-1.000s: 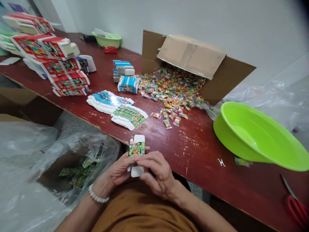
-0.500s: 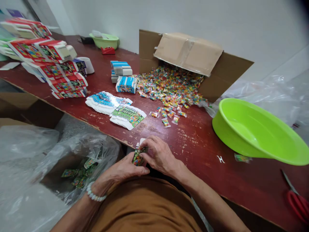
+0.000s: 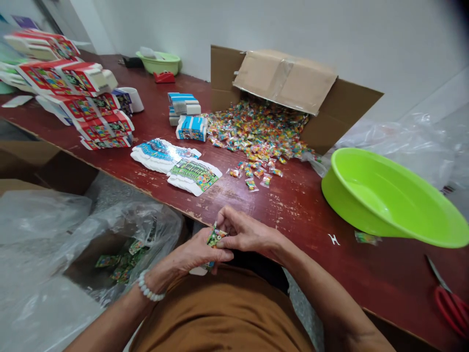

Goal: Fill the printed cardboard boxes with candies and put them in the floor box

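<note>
Close to my body, at the table's front edge, my left hand (image 3: pixel 200 249) is closed around a small green printed carton (image 3: pixel 215 237). The fingers of my right hand (image 3: pixel 244 232) pinch the carton's upper end. A white flap sticks out below my left hand; much of the carton is hidden by my fingers. Beyond my hands lie fanned flat green cartons (image 3: pixel 194 173), overlapping fanned blue ones (image 3: pixel 159 152). Several wrapped candies (image 3: pixel 251 184) are scattered to their right, in front of a large candy heap (image 3: pixel 262 129) spilling from a cardboard box (image 3: pixel 286 80).
A green basin (image 3: pixel 388 195) stands tilted at right, with red-handled scissors (image 3: pixel 449 305) nearer me. Bundled red cartons (image 3: pixel 102 124) are stacked at left, blue bundles (image 3: pixel 191 128) mid-table. Below the table edge, a plastic-lined box (image 3: pixel 88 256) holds several green cartons.
My right hand has moved from lying over the carton's lower part to pinching its upper end. The carton has turned and tilted in my left hand, its upper white flap now covered.
</note>
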Demonstrator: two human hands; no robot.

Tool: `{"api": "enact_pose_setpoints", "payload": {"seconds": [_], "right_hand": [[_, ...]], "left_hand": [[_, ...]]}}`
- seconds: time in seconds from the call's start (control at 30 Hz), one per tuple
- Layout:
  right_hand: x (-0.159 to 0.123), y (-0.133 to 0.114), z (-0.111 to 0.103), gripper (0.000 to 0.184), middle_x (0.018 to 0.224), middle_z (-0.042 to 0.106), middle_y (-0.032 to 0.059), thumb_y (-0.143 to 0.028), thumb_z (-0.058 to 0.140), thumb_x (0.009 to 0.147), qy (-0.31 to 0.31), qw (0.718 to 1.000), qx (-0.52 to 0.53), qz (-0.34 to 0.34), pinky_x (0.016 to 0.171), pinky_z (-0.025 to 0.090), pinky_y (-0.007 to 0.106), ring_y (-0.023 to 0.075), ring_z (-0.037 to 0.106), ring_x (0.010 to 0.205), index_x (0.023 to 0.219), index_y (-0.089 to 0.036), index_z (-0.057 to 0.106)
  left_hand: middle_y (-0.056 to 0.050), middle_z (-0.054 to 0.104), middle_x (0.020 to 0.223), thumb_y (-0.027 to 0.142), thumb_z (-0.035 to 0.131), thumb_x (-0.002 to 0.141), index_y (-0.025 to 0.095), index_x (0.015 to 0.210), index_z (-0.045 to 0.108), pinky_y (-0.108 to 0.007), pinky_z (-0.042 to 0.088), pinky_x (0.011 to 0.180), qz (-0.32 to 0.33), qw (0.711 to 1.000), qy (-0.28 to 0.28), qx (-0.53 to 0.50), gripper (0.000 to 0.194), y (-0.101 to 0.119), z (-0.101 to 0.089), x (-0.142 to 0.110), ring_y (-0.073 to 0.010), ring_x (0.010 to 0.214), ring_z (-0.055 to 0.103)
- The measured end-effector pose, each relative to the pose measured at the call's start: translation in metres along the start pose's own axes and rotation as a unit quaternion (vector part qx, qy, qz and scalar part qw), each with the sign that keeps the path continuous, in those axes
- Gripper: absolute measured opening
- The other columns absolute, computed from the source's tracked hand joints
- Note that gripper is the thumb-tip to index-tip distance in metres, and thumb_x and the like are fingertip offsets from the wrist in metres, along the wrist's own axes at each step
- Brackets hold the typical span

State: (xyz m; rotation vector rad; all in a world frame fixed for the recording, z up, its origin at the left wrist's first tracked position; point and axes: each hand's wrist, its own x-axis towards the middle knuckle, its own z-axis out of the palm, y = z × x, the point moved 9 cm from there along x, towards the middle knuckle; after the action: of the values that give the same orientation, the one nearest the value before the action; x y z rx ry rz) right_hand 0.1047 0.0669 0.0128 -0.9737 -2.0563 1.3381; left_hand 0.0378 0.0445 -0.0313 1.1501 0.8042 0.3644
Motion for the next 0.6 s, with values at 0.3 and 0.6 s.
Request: {"api": "enact_pose_setpoints", "payload": {"seconds": [0.3, 0.6], "right_hand": [[-0.003, 0.021, -0.022, 0.019, 0.106, 0.067, 0.0064, -0.038, 0.068, 0.084, 0.239, 0.964, 0.116, 0.030, 0.060, 0.049, 0.025, 0.0122, 0.060, 0.069, 0.088, -0.019, 0.068], [-0.008, 0.032, -0.026, 0.018, 0.065, 0.061, -0.0028, -0.036, 0.065, 0.082, 0.302, 0.939, 0.140, 0.088, 0.053, 0.044, 0.022, 0.0110, 0.054, 0.056, 0.075, -0.020, 0.061]], "left_hand": [[-0.004, 0.070, 0.067, 0.045, 0.090, 0.058, 0.014, 0.085, 0.068, -0.028, 0.052, 0.049, 0.024, 0.974, 0.187, -0.127, 0.047, 0.003, -0.033, -0.003, -0.0168, 0.050, 0.064], [-0.005, 0.077, 0.096, 0.037, 0.089, 0.065, 0.020, 0.113, 0.055, -0.030, 0.057, 0.076, 0.150, 0.940, 0.294, -0.084, 0.061, 0.007, -0.053, -0.013, -0.0209, 0.085, 0.073]]}}
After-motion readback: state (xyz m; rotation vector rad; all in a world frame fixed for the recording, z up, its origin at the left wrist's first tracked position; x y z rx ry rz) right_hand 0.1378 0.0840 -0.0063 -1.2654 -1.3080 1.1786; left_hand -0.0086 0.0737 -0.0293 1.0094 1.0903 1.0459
